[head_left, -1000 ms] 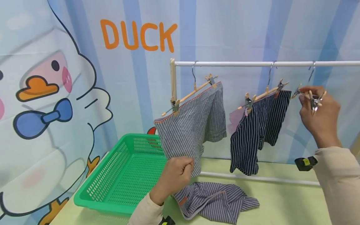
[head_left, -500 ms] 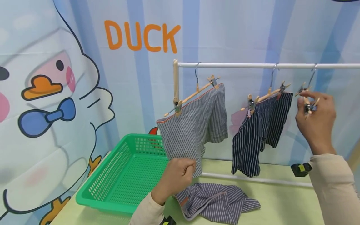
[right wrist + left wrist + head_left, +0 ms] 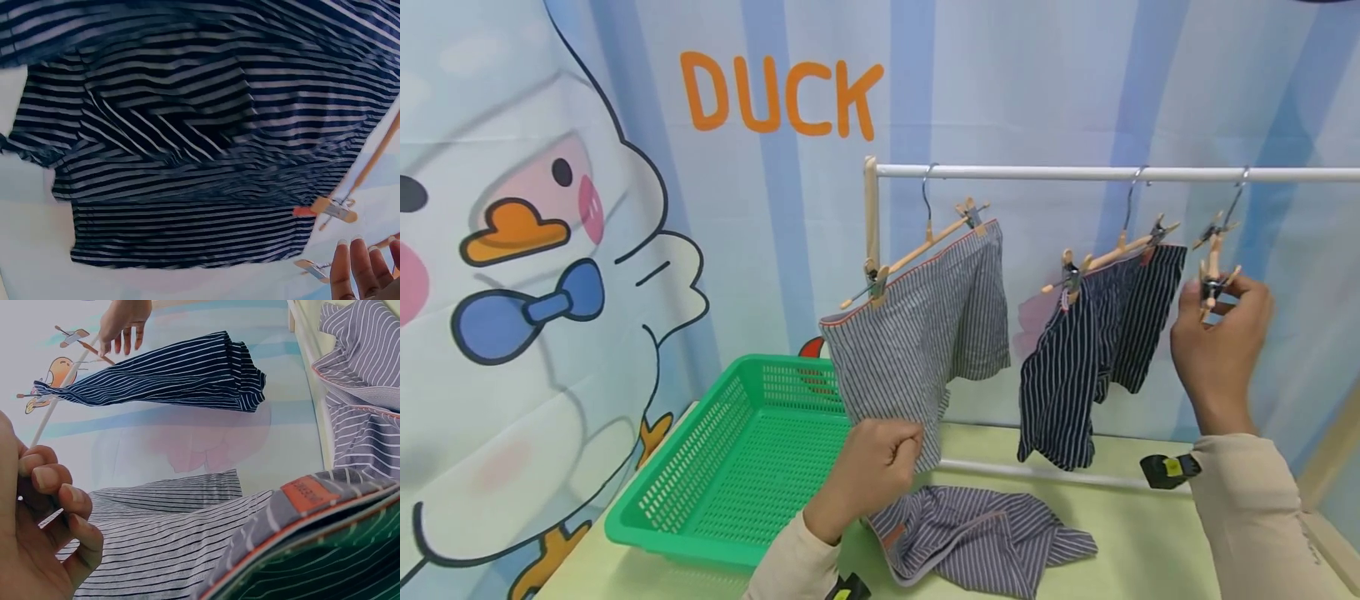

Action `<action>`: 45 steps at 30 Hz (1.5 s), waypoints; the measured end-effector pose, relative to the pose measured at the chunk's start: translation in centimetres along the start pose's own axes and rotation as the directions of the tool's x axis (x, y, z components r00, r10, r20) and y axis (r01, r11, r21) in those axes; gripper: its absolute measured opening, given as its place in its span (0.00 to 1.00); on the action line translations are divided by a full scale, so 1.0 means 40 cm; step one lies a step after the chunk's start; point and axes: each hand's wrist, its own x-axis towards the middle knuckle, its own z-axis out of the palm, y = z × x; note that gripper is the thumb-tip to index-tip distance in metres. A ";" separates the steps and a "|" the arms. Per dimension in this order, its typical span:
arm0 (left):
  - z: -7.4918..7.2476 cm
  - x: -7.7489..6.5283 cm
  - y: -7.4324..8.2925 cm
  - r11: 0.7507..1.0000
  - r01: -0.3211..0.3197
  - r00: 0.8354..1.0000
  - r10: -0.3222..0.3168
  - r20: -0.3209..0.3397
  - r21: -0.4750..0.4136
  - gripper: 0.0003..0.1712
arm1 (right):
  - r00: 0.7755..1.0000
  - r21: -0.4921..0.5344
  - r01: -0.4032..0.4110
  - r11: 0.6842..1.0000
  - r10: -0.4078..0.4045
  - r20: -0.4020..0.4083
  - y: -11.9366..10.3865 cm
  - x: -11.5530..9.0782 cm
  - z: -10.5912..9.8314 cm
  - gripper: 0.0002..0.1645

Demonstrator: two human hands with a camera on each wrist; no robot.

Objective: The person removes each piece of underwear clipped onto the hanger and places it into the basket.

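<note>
Covering the background, a duck-printed backdrop (image 3: 1037,83) is seen behind a rack (image 3: 1037,173), whose white rail is run left to right above a pale green counter (image 3: 1135,542). At the counter's left a green basket (image 3: 677,546) is set, its slotted floor visible and its far right corner overlapped by grey shorts (image 3: 917,333) hung from the rail. Navy shorts (image 3: 1067,375) are hung farther right; purple shorts (image 3: 970,533) are laid crumpled on the counter beside the basket. Right of the navy shorts a hanger (image 3: 1215,254) is hooked on the rail, its bar aimed front to back, one end turned toward the viewer. At that end the right hand (image 3: 1221,350) is held, thumb and fingers parted around the front clip (image 3: 1212,287); whether contact is made cannot be told. The left hand (image 3: 872,467) is curled into a fist before the grey shorts' lower edge. Its fingertips, hidden in the head view, are shown in the left wrist view, as is lettering on the purple shorts' orange label (image 3: 309,492).
</note>
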 end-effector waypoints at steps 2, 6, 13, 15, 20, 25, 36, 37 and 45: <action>0.001 -0.001 -0.001 1.000 0.005 1.000 -0.005 0.001 -0.004 0.21 | 1.000 0.017 0.013 1.000 -0.013 0.000 0.001 -0.013 0.010 0.27; 0.002 -0.003 -0.003 1.000 0.019 1.000 -0.019 0.011 -0.012 0.21 | 0.999 0.057 0.035 0.998 -0.037 0.030 0.000 -0.040 0.029 0.25; 0.000 -0.002 -0.003 1.000 0.025 0.999 -0.025 0.029 -0.009 0.21 | 0.984 0.067 0.033 0.997 -0.044 0.171 -0.016 -0.072 0.046 0.28; 0.000 -0.002 -0.003 1.000 0.028 0.999 -0.027 0.032 -0.009 0.21 | 0.981 0.077 0.053 0.996 -0.067 0.182 -0.022 -0.075 0.051 0.28; -0.001 -0.001 -0.002 0.999 0.037 0.998 -0.037 0.048 -0.003 0.21 | 0.973 0.104 0.073 0.992 -0.094 0.210 -0.041 -0.081 0.052 0.28; -0.001 -0.002 -0.002 0.999 0.050 0.997 -0.049 0.055 -0.007 0.21 | 0.960 0.152 0.083 0.985 -0.119 0.253 -0.055 -0.078 0.057 0.28; -0.006 -0.006 0.000 0.995 0.096 0.993 -0.095 0.070 -0.009 0.21 | 0.952 0.140 0.101 0.985 -0.137 0.273 -0.066 -0.073 0.074 0.27; -0.007 -0.006 0.001 0.995 0.097 0.993 -0.096 0.069 -0.012 0.21 | 0.952 0.141 0.099 0.985 -0.135 0.275 -0.067 -0.073 0.075 0.27; -0.009 -0.004 0.003 0.997 0.083 0.994 -0.082 0.070 -0.005 0.21 | 0.960 0.167 0.112 0.979 -0.150 0.235 -0.095 -0.068 0.083 0.27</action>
